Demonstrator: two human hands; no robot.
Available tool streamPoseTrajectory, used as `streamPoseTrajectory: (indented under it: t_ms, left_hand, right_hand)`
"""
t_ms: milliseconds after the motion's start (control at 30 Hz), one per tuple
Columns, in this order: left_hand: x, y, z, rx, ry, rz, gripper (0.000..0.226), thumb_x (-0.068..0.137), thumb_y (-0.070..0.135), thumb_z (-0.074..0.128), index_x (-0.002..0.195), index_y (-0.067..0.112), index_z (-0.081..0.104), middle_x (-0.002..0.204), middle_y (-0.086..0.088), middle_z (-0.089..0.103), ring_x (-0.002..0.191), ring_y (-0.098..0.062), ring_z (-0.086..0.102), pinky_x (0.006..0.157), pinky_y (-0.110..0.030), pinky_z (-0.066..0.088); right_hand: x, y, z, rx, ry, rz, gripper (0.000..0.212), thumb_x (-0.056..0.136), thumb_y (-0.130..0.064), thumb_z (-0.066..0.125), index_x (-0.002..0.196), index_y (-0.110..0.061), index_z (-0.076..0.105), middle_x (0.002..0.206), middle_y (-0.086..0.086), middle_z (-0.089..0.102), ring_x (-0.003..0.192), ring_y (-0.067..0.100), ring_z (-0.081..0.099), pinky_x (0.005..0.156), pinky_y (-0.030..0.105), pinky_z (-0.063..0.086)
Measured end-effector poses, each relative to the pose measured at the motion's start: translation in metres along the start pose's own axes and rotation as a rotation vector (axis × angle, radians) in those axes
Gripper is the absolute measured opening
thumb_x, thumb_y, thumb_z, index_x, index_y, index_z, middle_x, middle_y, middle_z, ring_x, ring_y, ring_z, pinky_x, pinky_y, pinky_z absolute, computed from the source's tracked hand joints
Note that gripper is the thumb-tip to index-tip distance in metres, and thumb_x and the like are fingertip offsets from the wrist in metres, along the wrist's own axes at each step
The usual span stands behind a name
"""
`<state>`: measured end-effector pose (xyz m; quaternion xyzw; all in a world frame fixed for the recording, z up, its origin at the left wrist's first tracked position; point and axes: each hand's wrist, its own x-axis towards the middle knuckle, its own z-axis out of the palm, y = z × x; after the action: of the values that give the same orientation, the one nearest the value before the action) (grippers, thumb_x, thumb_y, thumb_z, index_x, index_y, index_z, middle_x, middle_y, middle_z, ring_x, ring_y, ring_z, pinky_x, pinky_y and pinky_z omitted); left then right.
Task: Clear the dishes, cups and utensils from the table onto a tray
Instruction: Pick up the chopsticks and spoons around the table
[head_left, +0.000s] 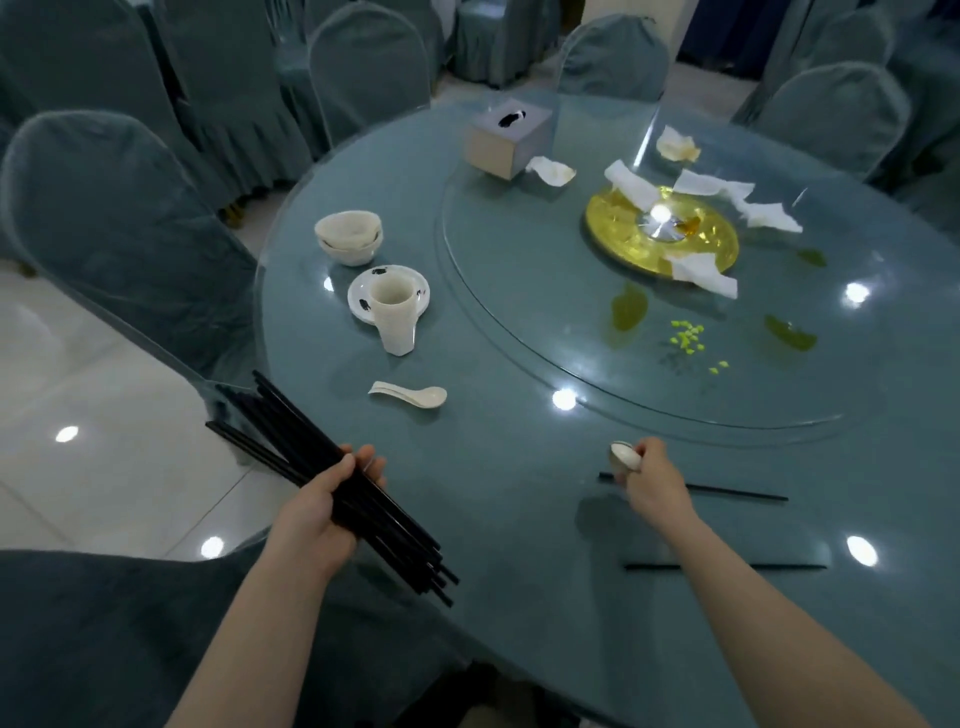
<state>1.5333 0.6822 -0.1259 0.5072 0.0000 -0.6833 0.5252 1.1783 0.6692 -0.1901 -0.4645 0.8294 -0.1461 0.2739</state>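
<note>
The left hand (324, 501) grips a chopstick bundle (332, 483); the right hand (649, 475) holds a spoon (623, 457) above a loose chopstick (737, 492). Left on the table (493, 493): another chopstick (727, 566), a second spoon (410, 395), cup (395, 317), saucer (358, 291), bowls (348, 236). No tray shows, so clearing looks partway done

I stand in a banquet hall or restaurant dining room: a big round table (519, 519) with a glass lazy Susan (519, 312), rows of fabric-covered chairs (130, 234) around it, glossy tiled floor (104, 441) reflecting ceiling lights.
</note>
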Motion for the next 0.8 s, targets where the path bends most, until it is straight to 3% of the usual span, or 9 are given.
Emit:
streamPoseTrajectory:
  t_ms: [133, 200, 333, 433, 533, 667, 800]
  left_hand:
    - [0.014, 0.02, -0.009, -0.068, 0.003, 0.005, 0.018, 0.097, 0.004, 0.044, 0.087, 0.014, 0.056, 0.068, -0.002, 0.072, 0.078, -0.018, 0.067, 0.057, -0.027, 0.058]
    - [0.02, 0.03, -0.012, -0.093, 0.02, 0.014, 0.019, 0.097, 0.003, 0.044, 0.087, 0.013, 0.056, 0.067, -0.003, 0.072, 0.072, -0.018, 0.07, 0.054, -0.027, 0.058]
    - [0.031, 0.047, -0.014, -0.149, 0.054, 0.043, 0.02, 0.097, 0.002, 0.043, 0.085, 0.013, 0.055, 0.064, -0.002, 0.071, 0.06, -0.016, 0.071, 0.052, -0.028, 0.058]
    - [0.039, 0.059, -0.015, -0.178, 0.099, 0.066, 0.019, 0.097, 0.003, 0.044, 0.087, 0.013, 0.057, 0.066, -0.003, 0.072, 0.062, -0.016, 0.072, 0.053, -0.028, 0.059]
    - [0.046, 0.065, -0.018, -0.188, 0.13, 0.069, 0.017, 0.096, 0.003, 0.046, 0.09, 0.013, 0.058, 0.069, -0.003, 0.073, 0.065, -0.017, 0.072, 0.064, -0.034, 0.056]
    - [0.054, 0.069, -0.019, -0.179, 0.179, 0.074, 0.016, 0.095, 0.003, 0.048, 0.092, 0.013, 0.06, 0.07, -0.003, 0.073, 0.067, -0.016, 0.072, 0.071, -0.033, 0.051]
    - [0.063, 0.068, -0.018, -0.094, 0.207, 0.09, 0.013, 0.095, 0.002, 0.049, 0.093, 0.011, 0.059, 0.066, -0.002, 0.07, 0.067, -0.017, 0.069, 0.067, -0.033, 0.052]
  right_hand:
    - [0.007, -0.054, 0.017, 0.087, -0.057, -0.113, 0.02, 0.089, -0.005, 0.047, 0.106, -0.015, 0.044, 0.094, 0.011, 0.061, 0.084, 0.03, 0.054, 0.066, 0.031, 0.035]
    - [0.009, -0.082, 0.028, 0.146, -0.096, -0.118, 0.007, 0.09, -0.016, 0.049, 0.097, -0.015, 0.048, 0.086, 0.007, 0.06, 0.076, 0.025, 0.052, 0.061, 0.03, 0.035]
    - [0.017, -0.138, 0.057, 0.313, -0.205, -0.065, 0.014, 0.087, -0.028, 0.054, 0.077, -0.018, 0.048, 0.069, 0.002, 0.05, 0.057, 0.017, 0.044, 0.053, 0.025, 0.034]
    - [0.029, -0.172, 0.079, 0.321, -0.31, 0.015, 0.021, 0.084, -0.028, 0.061, 0.075, -0.014, 0.048, 0.067, 0.005, 0.05, 0.054, 0.019, 0.045, 0.052, 0.026, 0.036]
    - [0.038, -0.194, 0.103, 0.232, -0.391, 0.076, 0.03, 0.075, -0.031, 0.071, 0.084, -0.006, 0.056, 0.078, 0.01, 0.061, 0.067, 0.025, 0.058, 0.059, 0.03, 0.044]
    - [0.052, -0.209, 0.127, 0.271, -0.361, 0.156, 0.045, 0.076, -0.04, 0.067, 0.098, -0.001, 0.064, 0.095, 0.013, 0.069, 0.09, 0.03, 0.065, 0.077, 0.036, 0.051]
    - [0.065, -0.214, 0.131, 0.262, -0.333, 0.169, 0.037, 0.082, -0.03, 0.062, 0.101, 0.001, 0.059, 0.095, 0.014, 0.063, 0.09, 0.032, 0.062, 0.07, 0.032, 0.047]
